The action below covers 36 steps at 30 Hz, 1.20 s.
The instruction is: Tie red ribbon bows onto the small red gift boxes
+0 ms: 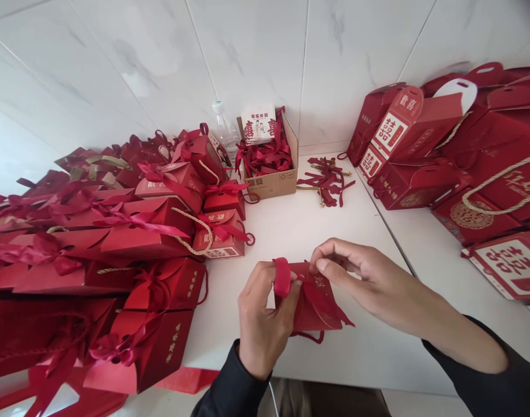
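Observation:
A small red gift box point(323, 310) with gold print stands on the white table in front of me. A dark red ribbon point(282, 277) runs over its top, with a loop raised on the left and a tail hanging at the right. My left hand point(265, 315) is closed on this ribbon at the loop, against the box's left side. At the box's far right corner, my right hand point(355, 275) is curled with thumb and index finger close together; what lies between these fingertips is too small to make out. A dark red cord handle point(310, 336) shows below the box.
Many red boxes with ribbon bows point(147, 226) crowd the left side. Behind are a cardboard box point(271, 185) of ribbons and cards, a clear bottle point(223, 127) and loose ribbon pieces point(328, 182). More red boxes point(415, 179) and bags point(503, 174) stand at the right.

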Motion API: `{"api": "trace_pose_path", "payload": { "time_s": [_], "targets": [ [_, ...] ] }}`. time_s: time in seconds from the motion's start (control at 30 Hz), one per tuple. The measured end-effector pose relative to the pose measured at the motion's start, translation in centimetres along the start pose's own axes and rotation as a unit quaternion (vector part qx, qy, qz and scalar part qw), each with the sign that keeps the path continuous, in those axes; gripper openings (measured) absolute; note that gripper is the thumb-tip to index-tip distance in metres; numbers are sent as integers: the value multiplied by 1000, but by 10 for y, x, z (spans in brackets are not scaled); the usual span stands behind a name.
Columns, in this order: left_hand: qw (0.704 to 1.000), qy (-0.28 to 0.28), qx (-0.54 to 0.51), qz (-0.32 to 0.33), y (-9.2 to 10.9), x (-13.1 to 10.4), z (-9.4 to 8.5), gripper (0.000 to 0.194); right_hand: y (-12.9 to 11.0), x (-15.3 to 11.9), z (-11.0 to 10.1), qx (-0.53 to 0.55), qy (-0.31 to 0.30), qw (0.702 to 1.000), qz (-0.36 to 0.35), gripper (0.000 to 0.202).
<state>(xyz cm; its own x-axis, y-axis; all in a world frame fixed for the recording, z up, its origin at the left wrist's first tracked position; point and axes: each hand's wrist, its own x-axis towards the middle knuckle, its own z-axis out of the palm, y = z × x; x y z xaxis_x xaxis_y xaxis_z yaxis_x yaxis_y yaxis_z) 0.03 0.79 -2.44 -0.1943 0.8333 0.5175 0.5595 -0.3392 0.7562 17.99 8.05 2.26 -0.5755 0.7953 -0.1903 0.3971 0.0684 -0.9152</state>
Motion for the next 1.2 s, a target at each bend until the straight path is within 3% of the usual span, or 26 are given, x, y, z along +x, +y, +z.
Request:
{"api": "trace_pose_path", "payload": {
  "time_s": [0.17,0.3,0.6,0.83,1.07,1.2],
  "targets": [
    [1000,9,-19,-12,-5,-5,3,14,0,4,4,31,-67,997,6,23],
    [999,-13,-44,-10,-6,-5,0,14,1,5,3,12,-60,998,9,22],
    [996,-48,-71,-10,-5,-1,-2,14,-2,1,-8,87,-5,996,-4,19],
    [996,-29,-81,-12,-8,-7,0,14,-2,-1,-6,-31,-57,997,40,27],
    [996,-40,-71,-21,-8,-6,-2,12,-3,-1,-8,29,19,999,-6,24],
    [997,-33,-72,-21,-8,-7,-2,14,-3,-7,-14,75,31,997,-4,27]
  ]
}}
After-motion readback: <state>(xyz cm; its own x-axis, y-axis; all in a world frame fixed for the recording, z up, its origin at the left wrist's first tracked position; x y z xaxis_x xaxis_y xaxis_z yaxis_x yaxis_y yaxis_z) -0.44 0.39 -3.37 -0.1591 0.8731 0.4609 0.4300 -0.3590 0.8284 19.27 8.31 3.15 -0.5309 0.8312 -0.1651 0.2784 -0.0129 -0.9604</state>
